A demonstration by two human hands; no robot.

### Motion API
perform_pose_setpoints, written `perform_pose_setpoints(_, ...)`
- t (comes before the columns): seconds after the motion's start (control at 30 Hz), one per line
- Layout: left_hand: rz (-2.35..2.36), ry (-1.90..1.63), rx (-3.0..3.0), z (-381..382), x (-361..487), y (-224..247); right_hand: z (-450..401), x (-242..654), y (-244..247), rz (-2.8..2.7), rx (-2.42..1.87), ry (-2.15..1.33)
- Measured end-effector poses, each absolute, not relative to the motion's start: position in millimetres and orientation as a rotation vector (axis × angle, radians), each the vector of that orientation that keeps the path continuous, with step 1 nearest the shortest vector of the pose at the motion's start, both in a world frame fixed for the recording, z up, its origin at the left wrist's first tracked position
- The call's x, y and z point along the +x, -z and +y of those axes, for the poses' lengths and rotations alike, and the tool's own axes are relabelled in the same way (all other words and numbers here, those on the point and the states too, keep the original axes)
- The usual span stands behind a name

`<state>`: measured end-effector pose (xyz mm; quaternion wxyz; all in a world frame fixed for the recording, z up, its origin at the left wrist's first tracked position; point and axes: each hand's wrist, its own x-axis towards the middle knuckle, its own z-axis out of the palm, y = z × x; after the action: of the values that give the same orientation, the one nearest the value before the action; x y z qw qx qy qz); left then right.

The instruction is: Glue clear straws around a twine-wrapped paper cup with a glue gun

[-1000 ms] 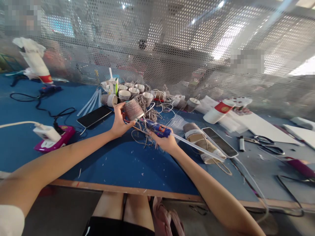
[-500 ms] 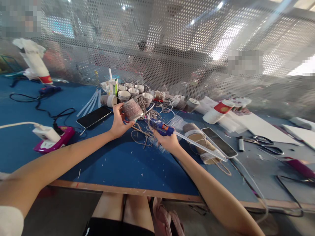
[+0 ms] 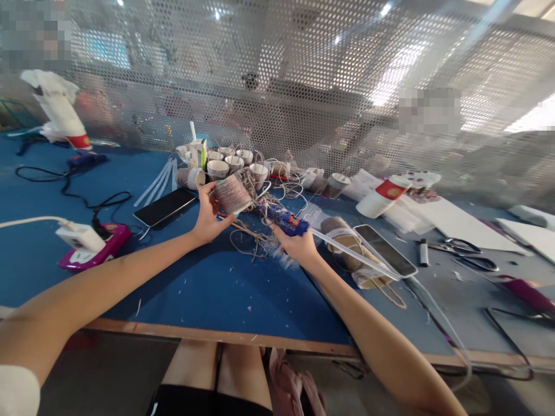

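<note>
The left fingers hold a tilted cord-wrapped cup; the right fingers grip a blue hot-glue gun. A smartphone lies left of the left fingers.

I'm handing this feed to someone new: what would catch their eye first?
Most likely the blue glue gun in the right hand at centre, a long translucent stick jutting from its back. Just left of it, the left hand holds a cord-wrapped cup. Behind, a cluster of small cups stands before a perforated screen.
</note>
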<state>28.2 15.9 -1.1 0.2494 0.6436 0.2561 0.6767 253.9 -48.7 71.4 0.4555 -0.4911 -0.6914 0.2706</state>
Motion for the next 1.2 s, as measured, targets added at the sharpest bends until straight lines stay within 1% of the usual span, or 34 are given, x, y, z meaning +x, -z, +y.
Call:
perform_pose_setpoints(0.07,0.651,-1.85,1.748,15.3,28.5,1.1,-44.1,256.5,-68.4,-1.742,-1.223,-0.616)
perform_pose_setpoints(0.13,0.612,-1.85,1.745,14.8,28.4,0.8,-38.0,261.0,-67.7,-1.798,-1.296,-0.482)
perform_pose_setpoints(0.3,0.617,-1.846,1.76,15.7,26.4,1.0,-26.5,279.5,-82.0,-2.053,-1.699,0.141)
perform_pose_setpoints(0.37,0.649,-1.859,1.775,16.8,25.1,1.8,-25.2,287.1,-90.5,-2.169,-1.872,0.312)
perform_pose_setpoints(0.43,0.7,-1.889,1.794,17.7,23.7,2.8,-24.4,294.0,-96.9,-2.273,-1.986,0.401)
perform_pose_setpoints(0.53,0.773,-1.918,1.846,18.5,21.9,4.0,-23.4,304.9,-102.4,-2.396,-1.981,0.415)
perform_pose_setpoints(0.63,0.818,-1.925,1.889,19.0,20.8,4.5,-25.1,314.5,-106.8,-2.443,-1.802,0.35)
perform_pose_setpoints(0.73,0.862,-1.919,1.898,19.4,20.2,4.4,-32.0,312.1,-109.4,-2.458,-1.36,0.193)
perform_pose_setpoints(0.8,0.89,-1.902,1.903,18.9,20.0,3.4,-37.9,300.1,-105.3,-2.39,-1.043,0.039)
perform_pose_setpoints(0.83,0.903,-1.889,1.912,18.2,20.0,2.5,-40.5,291.8,-100.7,-2.332,-0.948,-0.063)
perform_pose_setpoints(0.97,0.953,-1.873,2.006,12.3,20.7,-4.8,-44.5,258.1,-73.7,-2.158,-0.978,-0.54)
perform_pose_setpoints(1.07,0.983,-1.876,2.115,7.3,21.6,-11.2,-42.6,244.7,-61.5,-2.166,-1.073,-0.678)
perform_pose_setpoints(1.2,1.002,-1.822,2.199,4.5,21.7,-15.2,-43.3,239.0,-65.0,-2.197,-1.03,-0.893)
